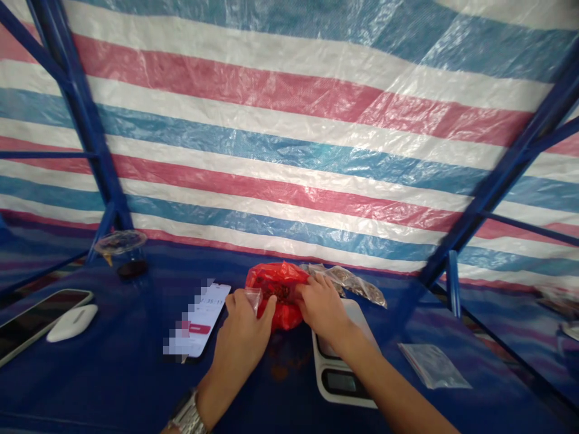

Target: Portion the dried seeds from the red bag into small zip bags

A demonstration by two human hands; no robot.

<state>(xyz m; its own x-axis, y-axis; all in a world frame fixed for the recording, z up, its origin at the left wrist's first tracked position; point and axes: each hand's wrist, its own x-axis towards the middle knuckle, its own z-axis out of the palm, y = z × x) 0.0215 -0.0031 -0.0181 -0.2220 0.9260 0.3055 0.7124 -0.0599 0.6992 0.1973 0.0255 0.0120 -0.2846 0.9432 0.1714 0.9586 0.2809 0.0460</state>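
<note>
A red plastic bag (281,274) lies open on the blue surface, with dark brown, crumbly dried pieces (281,293) inside it. At its left side, my left hand (244,325) is closed on a small clear plastic bag (254,297), thumb pointing toward the red bag's mouth. My right hand (323,304) grips the right edge of the red bag, its fingertips partly hidden in the folds. Under my right forearm sits a white kitchen scale (323,380), partly covered. Several filled clear bags (357,283) lie just behind my right hand.
Flat clear bags (434,366) rest at right. A lit phone (203,325) lies left of my left hand. Farther left are a white case (72,323), another phone (40,319) and a plastic cup of dark liquid (129,256). Blue metal bars (85,120) and striped sheeting stand behind.
</note>
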